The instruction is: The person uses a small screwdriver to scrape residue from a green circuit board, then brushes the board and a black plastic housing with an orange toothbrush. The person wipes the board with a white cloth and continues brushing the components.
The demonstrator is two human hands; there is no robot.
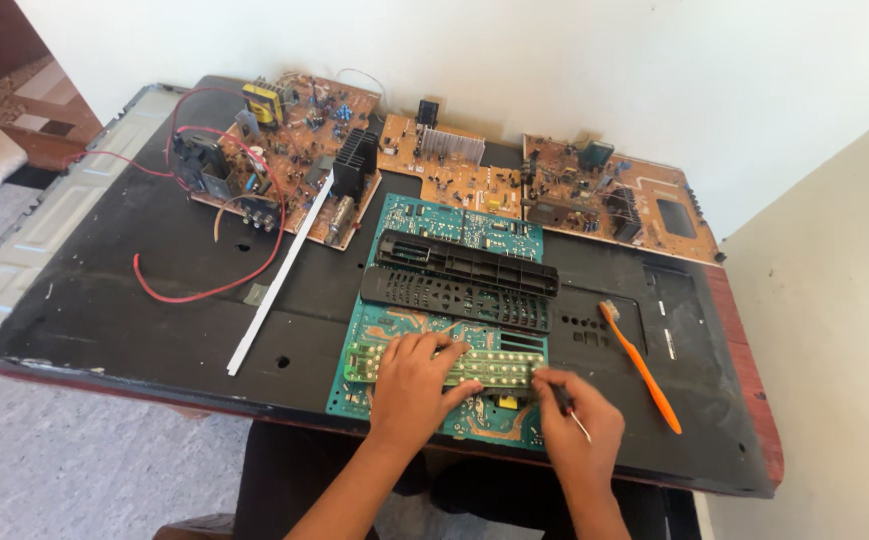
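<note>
Left hand (412, 385) presses keypad strip (494, 368); right hand (579, 425) grips a tool (566, 408).

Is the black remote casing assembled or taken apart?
Taken apart: two black shells lie separately on the green board, while the keypad strip sits under the left hand.

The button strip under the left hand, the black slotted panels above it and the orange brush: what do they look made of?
Button strip: probably soft translucent rubber, pale and slightly glossy, with raised bumps. Black slotted panels: moulded rigid plastic, matte, with regular cut-outs. Orange brush: smooth plastic handle with pale bristles. The left hand presses the strip.
</note>
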